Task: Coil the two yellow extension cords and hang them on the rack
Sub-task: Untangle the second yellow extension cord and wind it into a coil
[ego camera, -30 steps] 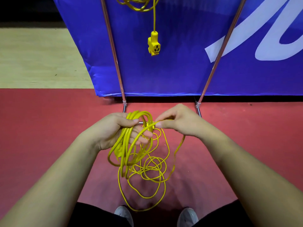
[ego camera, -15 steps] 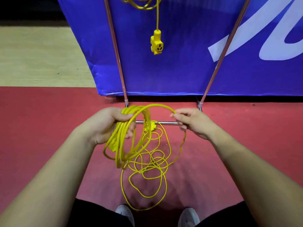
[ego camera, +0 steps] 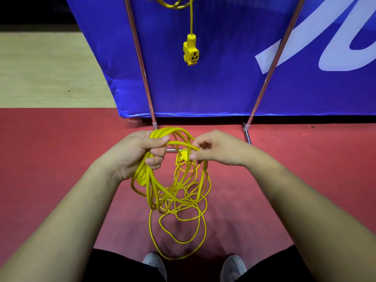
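My left hand (ego camera: 140, 153) grips several gathered loops of a yellow extension cord (ego camera: 162, 192), which hang below it. My right hand (ego camera: 215, 148) pinches one strand of the same cord just right of the left hand, the strand arching between them. The loose remainder lies tangled on the red floor by my feet, with a yellow plug (ego camera: 183, 156) showing behind my right fingers. A second yellow cord (ego camera: 173, 3) hangs coiled from the metal rack (ego camera: 140, 58) at the top edge, its socket end (ego camera: 191, 50) dangling.
A blue banner (ego camera: 223, 88) with white lettering stands behind the rack's two slanted poles. The rack's base bar (ego camera: 172, 150) lies on the red floor (ego camera: 61, 149). Pale wood flooring (ego camera: 46, 68) is at the left. My grey shoes (ego camera: 155, 265) show at the bottom.
My right hand has come back in toward the left hand, bringing a fresh strand of cord to the bundle. The left hand keeps its hold on the loops.
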